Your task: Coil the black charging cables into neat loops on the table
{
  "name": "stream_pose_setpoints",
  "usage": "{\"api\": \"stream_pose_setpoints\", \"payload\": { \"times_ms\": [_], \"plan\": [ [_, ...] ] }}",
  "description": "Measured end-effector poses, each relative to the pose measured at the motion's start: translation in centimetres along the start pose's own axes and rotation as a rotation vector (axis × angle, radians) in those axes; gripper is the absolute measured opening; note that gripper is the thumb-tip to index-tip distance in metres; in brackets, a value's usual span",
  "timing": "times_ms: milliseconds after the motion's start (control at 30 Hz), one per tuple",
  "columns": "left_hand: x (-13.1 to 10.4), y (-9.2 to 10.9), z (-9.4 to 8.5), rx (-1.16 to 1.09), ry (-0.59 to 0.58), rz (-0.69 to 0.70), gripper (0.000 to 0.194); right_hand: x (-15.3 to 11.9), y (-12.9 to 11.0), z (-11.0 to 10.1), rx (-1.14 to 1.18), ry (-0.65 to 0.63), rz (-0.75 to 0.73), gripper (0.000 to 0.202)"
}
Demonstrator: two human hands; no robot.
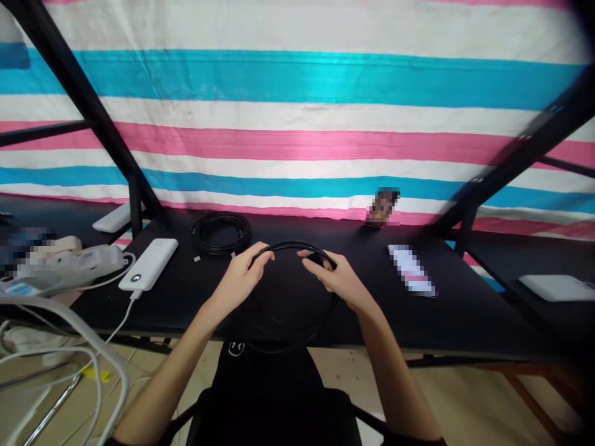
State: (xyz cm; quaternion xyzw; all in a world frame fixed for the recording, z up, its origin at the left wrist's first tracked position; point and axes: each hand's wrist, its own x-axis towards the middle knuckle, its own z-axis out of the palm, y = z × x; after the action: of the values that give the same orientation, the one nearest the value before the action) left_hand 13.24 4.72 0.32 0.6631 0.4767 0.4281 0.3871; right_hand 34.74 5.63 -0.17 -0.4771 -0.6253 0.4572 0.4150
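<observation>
A black cable [289, 244] hangs in wide loops between my two hands, its lower part dropping to the table's front edge above my lap. My left hand [245, 269] is closed round the loops on their upper left side. On the upper right, my right hand [335, 274] grips the same cable, with a dark piece showing between thumb and fingers; I cannot make out whether it is the plug. Just beyond my left hand lies a second coiled black cable [222, 233], with small pale pieces [197, 259] beside it.
On the black table [372, 322] stand a white power bank [149, 264] with a cord at left and a blurred phone-like item [411, 270] at right. A white power strip [88, 266] and loose cords lie far left. Black frame bars [79, 87] and a striped sheet [297, 80] stand behind.
</observation>
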Motion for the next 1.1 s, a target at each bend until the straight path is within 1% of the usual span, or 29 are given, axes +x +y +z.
{"api": "stream_pose_setpoints", "payload": {
  "times_ms": [100, 133, 200, 233, 300, 367, 433, 500, 533, 567, 600, 633, 667, 700, 733, 767, 800, 833, 900, 933, 1000, 1100],
  "plan": [
    [0.2, 0.9, 0.4, 0.113, -0.059, 0.066, 0.022, 0.2, -0.4, 0.4, -0.167, -0.064, -0.102, 0.025],
    [0.2, 1.2, 0.5, 0.136, -0.075, 0.079, 0.023, 0.3, -0.5, 0.4, -0.189, -0.094, -0.104, 0.022],
    [0.3, 1.5, 0.6, 0.152, -0.096, 0.092, 0.024, 0.3, -0.6, 0.2, -0.192, -0.139, -0.071, 0.025],
    [0.4, 1.4, 0.5, 0.149, -0.094, 0.091, 0.025, 0.4, -0.6, 0.1, -0.17, -0.132, -0.054, 0.029],
    [0.3, 1.0, 0.4, 0.139, -0.04, 0.088, 0.025, 0.5, -0.3, -0.2, -0.084, -0.046, -0.04, 0.033],
    [0.0, -0.1, 0.5, 0.133, 0.086, 0.074, 0.025, 0.5, 0.1, -0.3, 0.056, 0.081, -0.038, 0.036],
    [-0.4, -1.7, 0.9, 0.126, 0.277, 0.044, 0.026, 0.4, 0.7, -0.3, 0.244, 0.166, -0.043, 0.043],
    [-0.8, -3.4, 1.5, 0.111, 0.483, 0.013, 0.03, 0.0, 1.4, -0.2, 0.418, 0.175, -0.077, 0.049],
    [-1.0, -4.2, 1.8, 0.089, 0.565, 0.002, 0.039, -0.2, 1.7, -0.1, 0.477, 0.168, -0.108, 0.051],
    [-1.1, -4.8, 2.1, 0.03, 0.599, -0.027, 0.051, -0.5, 2.0, -0.1, 0.51, 0.163, -0.143, 0.052],
    [-1.2, -5.2, 2.3, -0.063, 0.593, -0.081, 0.064, -0.8, 2.3, -0.1, 0.519, 0.16, -0.176, 0.052],
    [-1.2, -5.4, 2.5, -0.185, 0.539, -0.155, 0.074, -1.1, 2.5, -0.2, 0.517, 0.157, -0.198, 0.052],
    [-1.3, -5.4, 2.5, -0.323, 0.447, -0.234, 0.08, -1.3, 2.8, -0.2, 0.512, 0.154, -0.21, 0.053],
    [-1.3, -5.2, 2.6, -0.453, 0.335, -0.3, 0.08, -1.5, 2.9, -0.3, 0.508, 0.145, -0.211, 0.053],
    [-1.3, -4.9, 2.6, -0.558, 0.225, -0.334, 0.076, -1.7, 3.0, -0.3, 0.513, 0.13, -0.203, 0.053],
    [-1.4, -4.5, 2.6, -0.626, 0.136, -0.331, 0.071, -1.8, 3.0, -0.4, 0.527, 0.116, -0.189, 0.054],
    [-1.5, -4.0, 2.6, -0.661, 0.074, -0.298, 0.064, -1.8, 3.0, -0.4, 0.544, 0.098, -0.162, 0.054],
    [-1.5, -3.6, 2.7, -0.673, 0.038, -0.258, 0.056, -1.8, 2.9, -0.4, 0.561, 0.076, -0.124, 0.053],
    [-1.7, -3.0, 3.1, -0.665, 0.028, -0.217, 0.043, -1.8, 2.7, -0.3, 0.593, 0.049, -0.03, 0.052],
    [-1.8, -2.8, 3.4, -0.656, 0.033, -0.221, 0.04, -1.7, 2.6, -0.4, 0.604, 0.047, 0.016, 0.051],
    [-2.0, -2.7, 3.9, -0.649, 0.045, -0.254, 0.042, -1.6, 2.7, -0.5, 0.617, 0.063, 0.082, 0.052],
    [-2.0, -2.7, 4.4, -0.658, 0.114, -0.26, 0.051, -1.6, 2.9, -1.1, 0.596, 0.114, 0.12, 0.055]
  ]
}}
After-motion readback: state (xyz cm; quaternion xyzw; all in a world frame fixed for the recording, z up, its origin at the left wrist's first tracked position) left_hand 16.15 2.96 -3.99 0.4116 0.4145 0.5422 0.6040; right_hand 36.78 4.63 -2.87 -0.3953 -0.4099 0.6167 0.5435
